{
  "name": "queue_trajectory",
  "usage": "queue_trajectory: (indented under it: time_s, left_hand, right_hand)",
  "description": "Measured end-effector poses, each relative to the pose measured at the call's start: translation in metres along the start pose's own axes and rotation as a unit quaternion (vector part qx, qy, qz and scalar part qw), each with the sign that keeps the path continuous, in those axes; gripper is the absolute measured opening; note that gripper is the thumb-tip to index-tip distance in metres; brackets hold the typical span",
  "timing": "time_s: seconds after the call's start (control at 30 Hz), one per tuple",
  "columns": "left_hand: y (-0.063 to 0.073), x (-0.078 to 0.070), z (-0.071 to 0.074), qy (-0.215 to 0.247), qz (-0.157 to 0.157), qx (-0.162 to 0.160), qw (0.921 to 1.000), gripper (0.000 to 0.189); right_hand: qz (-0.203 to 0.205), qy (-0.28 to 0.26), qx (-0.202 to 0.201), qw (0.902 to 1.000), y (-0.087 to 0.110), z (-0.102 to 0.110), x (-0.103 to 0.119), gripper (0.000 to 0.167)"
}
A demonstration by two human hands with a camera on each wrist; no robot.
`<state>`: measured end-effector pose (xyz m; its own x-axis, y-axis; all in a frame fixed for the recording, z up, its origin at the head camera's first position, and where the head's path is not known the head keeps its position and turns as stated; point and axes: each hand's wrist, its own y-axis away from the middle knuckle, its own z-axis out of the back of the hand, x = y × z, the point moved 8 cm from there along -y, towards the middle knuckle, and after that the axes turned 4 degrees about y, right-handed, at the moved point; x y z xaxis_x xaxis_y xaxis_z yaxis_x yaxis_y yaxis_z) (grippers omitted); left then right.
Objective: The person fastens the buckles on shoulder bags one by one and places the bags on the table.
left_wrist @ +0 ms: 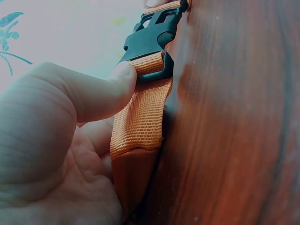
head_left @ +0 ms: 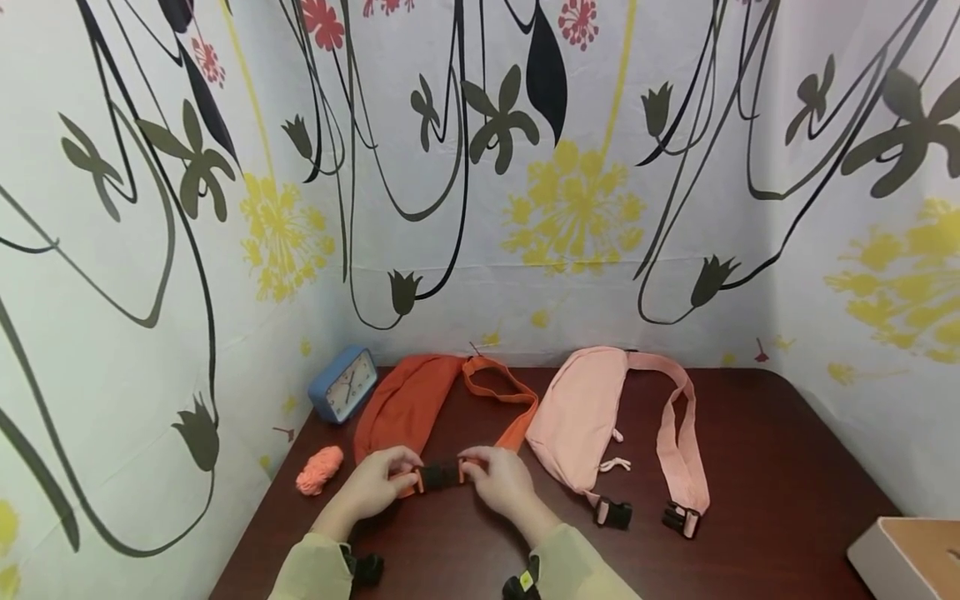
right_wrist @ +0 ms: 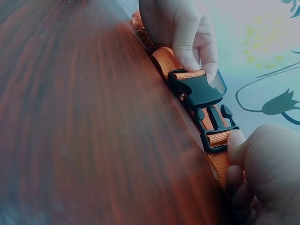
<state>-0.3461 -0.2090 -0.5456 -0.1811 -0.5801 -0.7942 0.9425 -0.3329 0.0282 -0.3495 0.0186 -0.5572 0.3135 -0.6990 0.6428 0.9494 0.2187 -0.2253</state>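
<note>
An orange waist bag (head_left: 405, 404) lies on the dark wooden table, its strap (head_left: 517, 429) looping round to the right. In front of it, my left hand (head_left: 381, 481) pinches the webbing at the black socket half (right_wrist: 202, 92) of its buckle, thumb on top. My right hand (head_left: 504, 483) pinches the strap end behind the pronged half (right_wrist: 216, 123), thumb at its frame. The two halves are lined up end to end, with the prongs showing outside the mouth of the socket in the right wrist view. The left wrist view shows the socket's back end (left_wrist: 154, 72) close to my left thumb.
To the right lies a pink waist bag (head_left: 581, 417) with its buckle halves apart. A blue clock (head_left: 343, 386) and a bundle of coral yarn (head_left: 320, 470) are at the left. A white box (head_left: 907, 558) stands at the right front; patterned cloth (head_left: 480, 242) hangs behind.
</note>
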Motion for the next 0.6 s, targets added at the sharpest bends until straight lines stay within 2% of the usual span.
queue_trajectory:
  time_s: [0.27,0.6]
  left_hand:
    - [0.001,0.002,0.0,0.006,0.011,0.006,0.9999,0.01]
    - [-0.001,0.003,-0.002,0.003,0.005,0.01,0.9999,0.009]
  right_hand:
    - [0.019,-0.007,0.004,0.9998,-0.001,-0.004,0.007,0.015]
    - [0.03,-0.005,0.003,0.9995,-0.001,-0.007,0.012,0.016]
